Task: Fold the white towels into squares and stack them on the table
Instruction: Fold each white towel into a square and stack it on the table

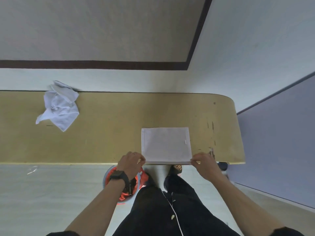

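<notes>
Pinching the two near corners of the flat towel (166,144), I hold it square to the front edge of the bench (110,133). My left hand (130,161) clamps the near-left corner between thumb and fingers, and my right hand (204,163) clamps the near-right corner the same way. Gripping both corners at once lets me lift or drag the near edge evenly, so I judge the next fold can land straight. The towel lies near the bench's right end, close to me, where both arms reach it without stretching.

A crumpled towel (58,106) waits well apart, at the far-left side against the wall, out of the way of the folding. I see no other folded towel, so this one would likely start the stack.

How many layers this towel has I cannot tell; the near edge looks doubled, but my fingers cover both corners. Whether that edge overhangs the bench is also unclear. A small tag shows near its right side, too small to read. Under the bench a tub (109,176) holding something red is half hidden by my left wrist. The bench runs out of view on the left.
</notes>
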The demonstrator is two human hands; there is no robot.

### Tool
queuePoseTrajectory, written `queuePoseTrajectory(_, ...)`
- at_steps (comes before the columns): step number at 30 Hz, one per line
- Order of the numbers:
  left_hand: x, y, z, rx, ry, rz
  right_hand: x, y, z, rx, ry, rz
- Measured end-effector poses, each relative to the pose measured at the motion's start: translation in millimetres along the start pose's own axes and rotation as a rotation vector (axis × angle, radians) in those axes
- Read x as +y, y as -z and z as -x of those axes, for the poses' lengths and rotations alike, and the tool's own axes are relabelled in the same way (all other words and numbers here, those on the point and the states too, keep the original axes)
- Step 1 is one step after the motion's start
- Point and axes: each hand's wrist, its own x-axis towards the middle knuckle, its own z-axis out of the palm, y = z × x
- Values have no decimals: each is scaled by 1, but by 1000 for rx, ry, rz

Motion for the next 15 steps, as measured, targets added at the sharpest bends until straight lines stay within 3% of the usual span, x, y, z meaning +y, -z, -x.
queuePoseTrajectory(7,-9,-11,-10,-36,95,193,-5,-7,-13,-55,-3,-20)
queuePoseTrajectory(10,-7,-5,-34,64,180,360,-15,3,-36,16,9,-56)
queuePoseTrajectory(15,-8,3,-78,204,225,445,-24,17,-76,140,-55,-169)
